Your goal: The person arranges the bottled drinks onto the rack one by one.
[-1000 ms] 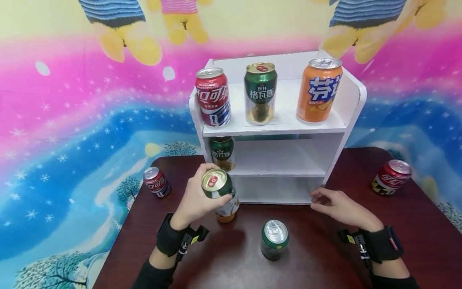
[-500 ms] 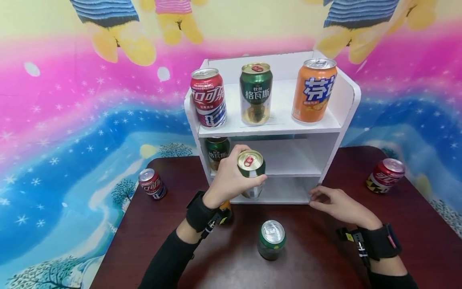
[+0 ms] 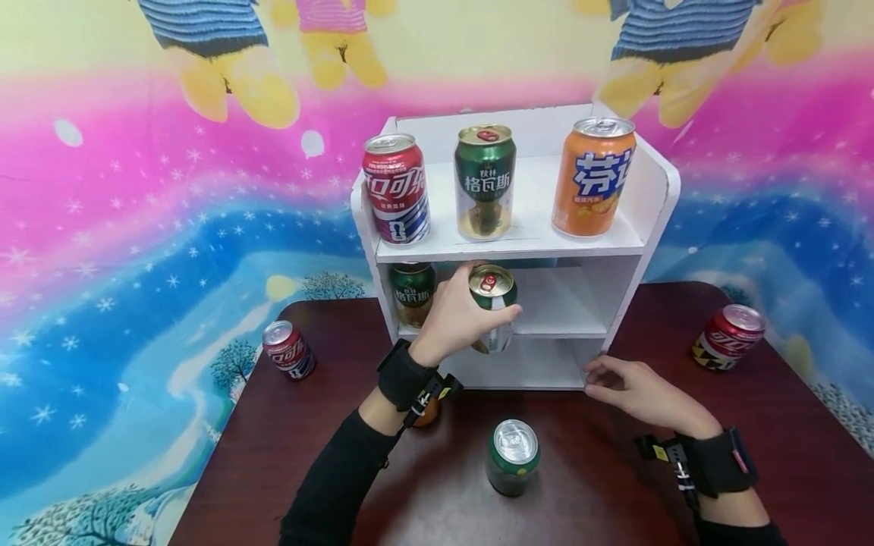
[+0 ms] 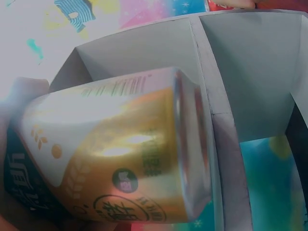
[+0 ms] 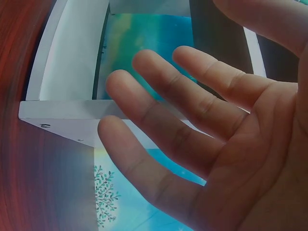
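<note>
My left hand point(image 3: 452, 317) grips a green and gold drink can point(image 3: 494, 287) near its top, holding it in front of the middle level of the white shelf point(image 3: 657, 205). In the left wrist view the can point(image 4: 108, 149) lies sideways across the picture, its base close to a shelf board point(image 4: 226, 144). A matching green can point(image 3: 413, 292) stands at the left of that middle level, partly behind my hand. My right hand point(image 3: 635, 390) is beside the shelf's lower right front corner, its fingers relaxed and apart in the right wrist view, holding nothing.
On the top level stand a red can point(image 3: 396, 193), a green can point(image 3: 485, 182) and an orange can point(image 3: 592, 182). A silver-topped green can point(image 3: 514, 459) stands on the dark table point(image 3: 580, 493). Red cans stand left point(image 3: 290, 350) and right point(image 3: 727, 337); my left wrist mostly hides an orange can point(image 3: 429, 414).
My left hand has carried the green can rightward from the table area at the shelf's left front, then up to the middle level. The right hand has stayed at the shelf corner.
</note>
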A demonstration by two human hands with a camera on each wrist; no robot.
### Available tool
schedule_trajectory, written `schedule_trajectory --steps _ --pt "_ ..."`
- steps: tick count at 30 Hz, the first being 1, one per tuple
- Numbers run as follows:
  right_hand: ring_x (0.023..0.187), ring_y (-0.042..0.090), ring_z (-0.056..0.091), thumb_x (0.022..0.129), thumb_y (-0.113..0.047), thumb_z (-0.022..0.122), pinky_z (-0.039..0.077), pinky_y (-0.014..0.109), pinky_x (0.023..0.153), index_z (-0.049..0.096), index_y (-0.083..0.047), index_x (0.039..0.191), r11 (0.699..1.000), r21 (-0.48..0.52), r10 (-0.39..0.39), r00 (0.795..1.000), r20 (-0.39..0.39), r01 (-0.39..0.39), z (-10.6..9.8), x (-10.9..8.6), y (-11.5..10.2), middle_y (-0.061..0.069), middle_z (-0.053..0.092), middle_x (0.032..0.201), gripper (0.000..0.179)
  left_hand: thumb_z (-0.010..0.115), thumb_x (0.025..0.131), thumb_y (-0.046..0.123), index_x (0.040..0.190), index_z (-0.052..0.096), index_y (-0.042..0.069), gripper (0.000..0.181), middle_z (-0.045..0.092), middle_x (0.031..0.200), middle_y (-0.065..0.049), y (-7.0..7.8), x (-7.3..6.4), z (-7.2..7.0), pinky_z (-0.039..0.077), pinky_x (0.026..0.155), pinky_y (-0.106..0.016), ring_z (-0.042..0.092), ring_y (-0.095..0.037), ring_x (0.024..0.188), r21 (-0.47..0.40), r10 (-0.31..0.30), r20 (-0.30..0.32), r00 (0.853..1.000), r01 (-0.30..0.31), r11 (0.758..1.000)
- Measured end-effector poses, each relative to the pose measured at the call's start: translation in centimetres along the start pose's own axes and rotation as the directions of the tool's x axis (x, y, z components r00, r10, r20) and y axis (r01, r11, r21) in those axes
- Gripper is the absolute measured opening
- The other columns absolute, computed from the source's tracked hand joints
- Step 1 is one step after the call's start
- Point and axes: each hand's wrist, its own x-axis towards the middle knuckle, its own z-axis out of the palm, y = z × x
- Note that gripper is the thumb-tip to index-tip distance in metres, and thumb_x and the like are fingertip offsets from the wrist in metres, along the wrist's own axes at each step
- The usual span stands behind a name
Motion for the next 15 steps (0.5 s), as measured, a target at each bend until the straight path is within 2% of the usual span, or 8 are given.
schedule_trajectory --steps 6,15 --pt "0.089 0.015 0.061 0.092 -0.032 0.063 0.051 0.026 0.072 0.06 -0.005 0.114 1.0 0.012 0.001 1.0 0.005 -0.001 0.3 0.1 0.1 0.0 0.063 0.097 0.036 0.08 0.072 0.042 0.136 0.041 0.01 0.081 0.061 0.111 -0.005 -0.4 0.7 0.4 0.051 0.075 -0.03 0.06 -0.013 0.095 -0.011 -0.038 -0.026 0.999 0.038 0.999" --pt "0.09 0.017 0.061 0.092 -0.032 0.062 0.051 0.026 0.072 0.06 -0.006 0.115 1.0 0.001 0.005 1.0 -0.008 -0.005 0.2 0.1 0.4 -0.001 0.063 0.097 0.035 0.08 0.073 0.04 0.14 0.037 0.01 0.085 0.058 0.115 -0.006 -0.8 1.6 0.8 0.05 0.08 -0.031 0.059 -0.013 0.097 0.001 -0.022 -0.047 0.999 0.022 1.0"
